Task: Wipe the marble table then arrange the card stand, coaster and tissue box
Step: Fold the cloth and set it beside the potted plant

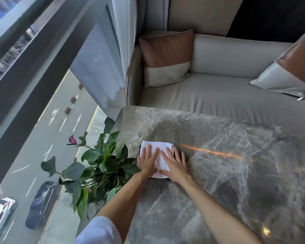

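Marble counter [218, 164] is mid-wipe: both hands, left hand [147, 162] and right hand [175, 164], press flat with fingers [166, 152] spread wide on a white cloth [157, 147] near the counter's window-side edge, just beside a clear card stand [137, 136]. Coaster and tissue box are out of view, so arranging looks entirely undone.
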